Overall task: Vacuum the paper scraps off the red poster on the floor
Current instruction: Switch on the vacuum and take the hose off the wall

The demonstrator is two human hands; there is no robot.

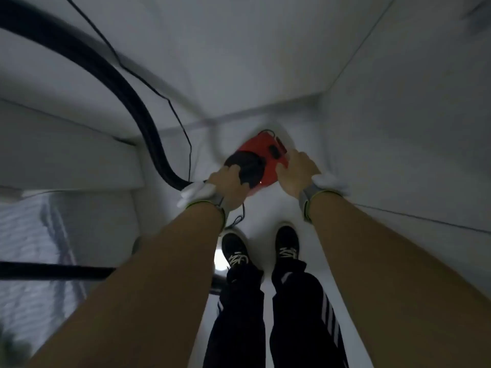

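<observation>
A red canister vacuum (261, 158) with a black round front part sits on the white floor in a corner, straight ahead of my feet. My left hand (225, 183) grips its black left side. My right hand (296, 172) holds its red right edge. A thick black ribbed hose (127, 91) runs from the vacuum's left side up to the top left. A thin black power cord (175, 112) trails beside it. No red poster or paper scraps show in this blurred view.
White walls (398, 128) close in on the right and behind the vacuum. A white ledge or furniture edge (69, 155) stands at left. A black tube (53, 270) crosses at lower left. My two black shoes (261, 251) stand just behind the vacuum.
</observation>
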